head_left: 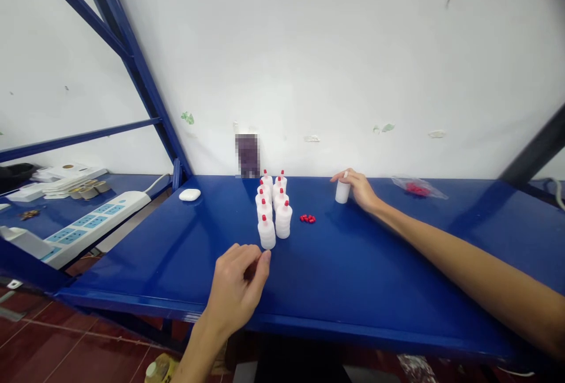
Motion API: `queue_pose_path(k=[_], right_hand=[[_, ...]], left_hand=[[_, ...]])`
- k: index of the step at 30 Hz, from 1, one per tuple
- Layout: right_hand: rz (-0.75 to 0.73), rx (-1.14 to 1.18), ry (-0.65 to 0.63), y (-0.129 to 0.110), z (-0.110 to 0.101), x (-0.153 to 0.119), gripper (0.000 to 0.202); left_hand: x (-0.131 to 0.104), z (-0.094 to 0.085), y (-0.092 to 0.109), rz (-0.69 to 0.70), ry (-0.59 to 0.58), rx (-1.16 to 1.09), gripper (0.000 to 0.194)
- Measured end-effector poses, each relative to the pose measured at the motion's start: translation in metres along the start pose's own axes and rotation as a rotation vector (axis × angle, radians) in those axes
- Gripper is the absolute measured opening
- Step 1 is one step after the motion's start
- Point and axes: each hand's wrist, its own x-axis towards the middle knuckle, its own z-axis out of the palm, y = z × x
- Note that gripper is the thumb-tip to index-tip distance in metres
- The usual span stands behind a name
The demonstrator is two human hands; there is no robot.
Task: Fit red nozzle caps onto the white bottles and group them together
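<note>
My right hand (359, 189) is at the back of the table, its fingers around the top of a white squeeze bottle (341, 192) that stands upright. The bottle's pale nozzle shows no red cap. Several white squeeze bottles (283, 221) with red tip caps stand upright in two rows left of it. Beside those rows lies a small pile of loose red caps (308, 219). My left hand (238, 280) hovers in front of the nearest capped bottle (266, 233), fingers curled in and thumb close to them. Whatever its fingertips may hold is hidden.
A clear plastic bag of red caps (417, 189) lies at the back right of the blue table (375, 277). A white rounded object (189, 195) sits at the left. Beyond a blue frame post (145, 77) are a power strip (97, 221) and rolls of tape (88, 189).
</note>
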Motion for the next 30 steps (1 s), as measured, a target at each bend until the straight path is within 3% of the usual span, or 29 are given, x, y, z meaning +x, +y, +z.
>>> queue_pose_path(k=[3,7,10,14,20,27,30], right_hand=[[0.013,-0.004,-0.032,-0.005,-0.002,-0.005,0.026],[0.019,-0.006,-0.118,-0.015,-0.002,-0.017,0.024],[-0.019,0.026,-0.18,-0.02,0.0,-0.028,0.025],[-0.039,-0.016,-0.154,-0.024,0.002,-0.039,0.026],[0.018,0.032,-0.026,-0.026,0.007,-0.045,0.023],[-0.065,-0.105,-0.127,-0.034,0.0,-0.051,0.027],[-0.069,-0.173,-0.171,-0.037,-0.006,-0.051,0.028]], left_hand=[[-0.002,0.001,0.021,-0.038,-0.133,-0.13,0.036],[0.004,0.019,0.047,-0.054,-0.41,-0.155,0.014],[0.019,0.04,0.053,-0.003,-0.531,-0.051,0.033],[0.047,0.071,0.048,0.045,-0.52,0.143,0.045],[0.064,0.105,0.04,-0.074,-0.542,0.384,0.057],[0.064,0.107,0.035,0.028,-0.518,0.404,0.042],[0.067,0.104,0.03,0.049,-0.557,0.405,0.046]])
